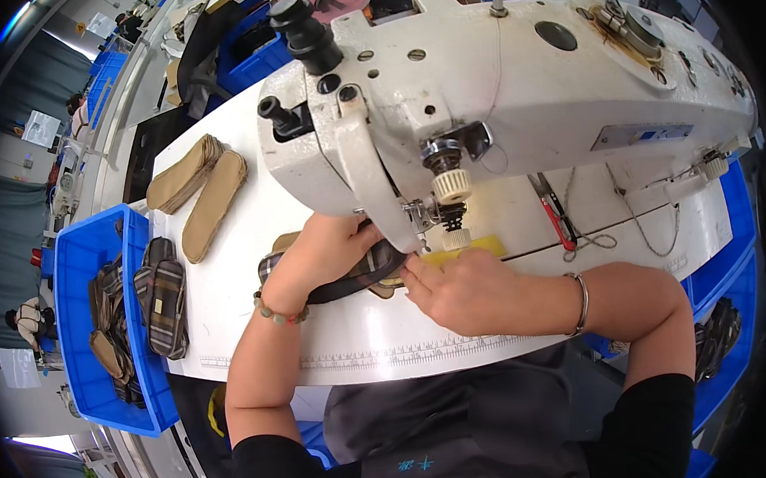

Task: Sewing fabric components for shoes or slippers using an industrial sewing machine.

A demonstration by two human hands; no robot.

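Fabric shoe upper (374,266) in plaid lies near the needle end of your sewing machine (505,79). Your left hand (332,250) rests over it, probably to steady it; your right hand (460,294) meets its edge, fingers bunched, probably guiding. I cannot tell whether either pinches.

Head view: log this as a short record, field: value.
Left hand: on the plaid piece, fingertips partly hidden
Right hand: fingers at the plaid piece's right end, grip unclear
Plaid piece: dark-edged, under the machine head
Machine: white sewing machine
Snips: red-handled, on the tabletop right of the needle area
Tan sole-shaped pieces: on the tabletop, left of the machine
Blue bin: at the table's left edge, holding dark and tan pieces
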